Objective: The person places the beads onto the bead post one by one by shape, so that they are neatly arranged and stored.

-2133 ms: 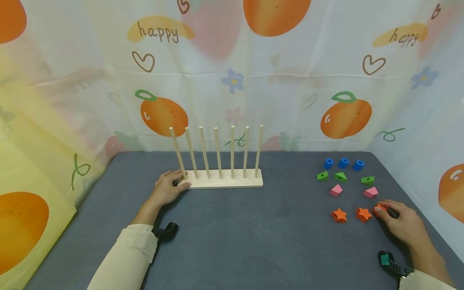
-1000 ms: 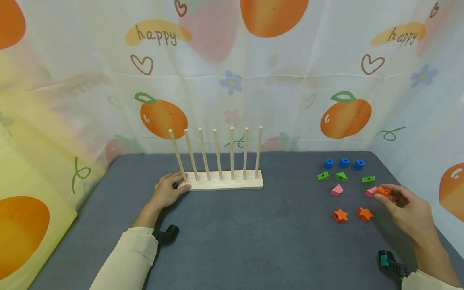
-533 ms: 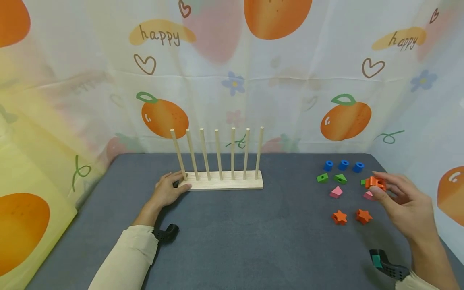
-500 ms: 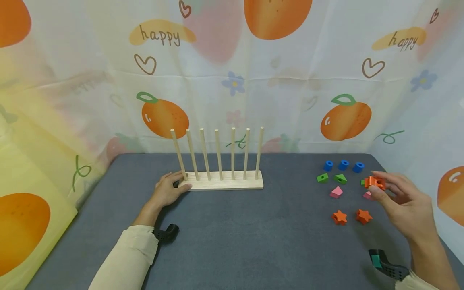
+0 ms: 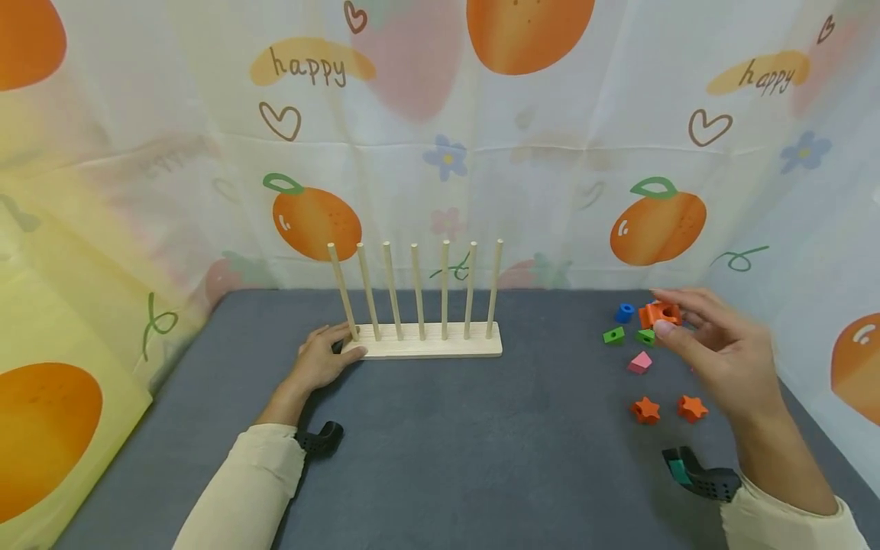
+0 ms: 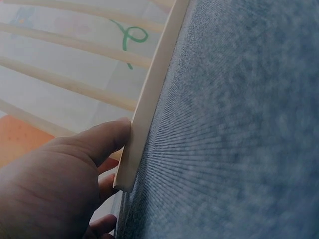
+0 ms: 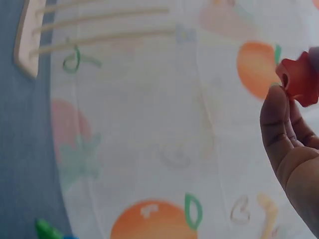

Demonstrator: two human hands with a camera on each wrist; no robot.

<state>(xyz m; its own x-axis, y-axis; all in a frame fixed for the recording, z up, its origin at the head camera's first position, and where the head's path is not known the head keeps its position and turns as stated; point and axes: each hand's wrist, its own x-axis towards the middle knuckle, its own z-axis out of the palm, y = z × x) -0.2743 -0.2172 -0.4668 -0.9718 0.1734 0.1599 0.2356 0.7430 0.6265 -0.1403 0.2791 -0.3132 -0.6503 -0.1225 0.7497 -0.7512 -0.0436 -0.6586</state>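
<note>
My left hand [image 5: 323, 357] grips the left end of a pale wooden peg rack [image 5: 429, 348], its thumb against the front edge of the base in the left wrist view. Several upright pegs stand on the rack, with no beads on them. My right hand [image 5: 729, 347] pinches an orange star bead [image 5: 658, 314] between thumb and fingers, raised above the table. The bead's hole shows in the right wrist view. Below it lie two more orange star beads [image 5: 646, 410], a pink bead [image 5: 640, 362], green triangular beads [image 5: 614, 336] and a blue cylindrical bead [image 5: 625, 312].
The dark grey table [image 5: 481, 458] stretches between rack and beads. A fruit-patterned cloth [image 5: 536, 191] hangs along its back and sides. My right hand and the held bead hide some blue, green and pink beads.
My right hand has picked up the rightmost orange star bead and carried it up and to the left over the other beads. The left hand stays on the rack.
</note>
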